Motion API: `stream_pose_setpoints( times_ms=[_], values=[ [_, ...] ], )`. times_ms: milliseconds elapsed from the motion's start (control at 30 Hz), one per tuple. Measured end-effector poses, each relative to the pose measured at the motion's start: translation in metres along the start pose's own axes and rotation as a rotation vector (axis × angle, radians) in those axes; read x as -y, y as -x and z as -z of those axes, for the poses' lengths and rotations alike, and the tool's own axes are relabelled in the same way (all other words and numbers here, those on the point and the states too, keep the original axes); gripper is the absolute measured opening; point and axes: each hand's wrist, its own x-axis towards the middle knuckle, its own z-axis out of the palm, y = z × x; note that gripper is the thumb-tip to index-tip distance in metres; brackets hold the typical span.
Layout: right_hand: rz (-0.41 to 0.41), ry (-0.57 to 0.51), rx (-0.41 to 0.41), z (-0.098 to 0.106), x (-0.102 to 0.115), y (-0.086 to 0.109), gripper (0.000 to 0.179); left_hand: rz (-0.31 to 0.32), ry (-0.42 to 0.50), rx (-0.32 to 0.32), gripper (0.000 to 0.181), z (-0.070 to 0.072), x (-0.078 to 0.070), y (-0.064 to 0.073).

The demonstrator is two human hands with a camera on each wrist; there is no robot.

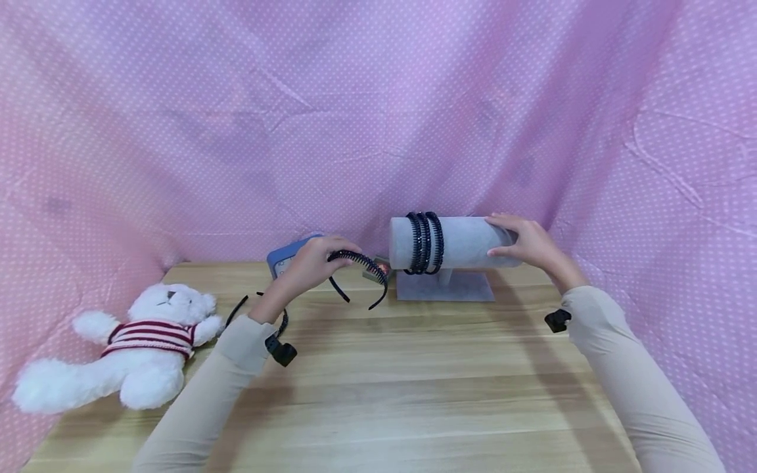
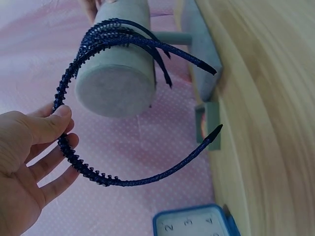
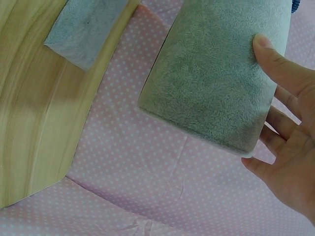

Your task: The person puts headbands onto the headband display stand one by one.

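Observation:
My left hand [image 1: 313,264] pinches a dark beaded headband [image 2: 130,182] between thumb and fingers at its toothed middle. Its two tips point away from the palm, and it is held up off the table, left of a grey padded headband stand [image 1: 467,242]. Several similar headbands [image 1: 426,243] circle the left part of the stand's horizontal roll. At the other end, my right hand [image 1: 526,244] holds the roll. In the right wrist view the thumb [image 3: 270,54] lies on the near side of the roll, with the fingers behind it.
Another dark headband [image 1: 285,323] lies on the wooden table [image 1: 378,394], partly behind my left forearm. A white plush bear [image 1: 150,338] in a striped top is at the left. Behind my left hand stands a blue clock [image 1: 286,253]; a small box [image 1: 374,276] sits near the stand's base.

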Motion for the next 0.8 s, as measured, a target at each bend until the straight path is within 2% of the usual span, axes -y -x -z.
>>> stream_pose_setpoints(
  times_ms=[167,400,533,700,800],
  values=[
    [-0.002,-0.005,-0.008,0.001,0.001,0.001,0.075,-0.008,0.054,-0.025,0.027,-0.006,-0.006,-0.017],
    [-0.002,0.012,-0.005,-0.002,-0.002,0.001,0.076,0.063,0.104,-0.043,0.027,-0.011,-0.009,-0.037],
    [-0.008,0.006,-0.009,-0.002,-0.002,0.002,0.075,0.068,0.136,-0.056,0.026,-0.017,-0.008,-0.048],
    [0.006,-0.002,-0.026,-0.003,-0.001,0.001,0.074,0.075,0.156,-0.057,0.026,-0.024,-0.008,-0.059],
    [0.001,-0.001,-0.02,-0.004,0.0,0.0,0.075,0.078,0.136,-0.059,0.027,-0.027,-0.009,-0.065]
  ],
)
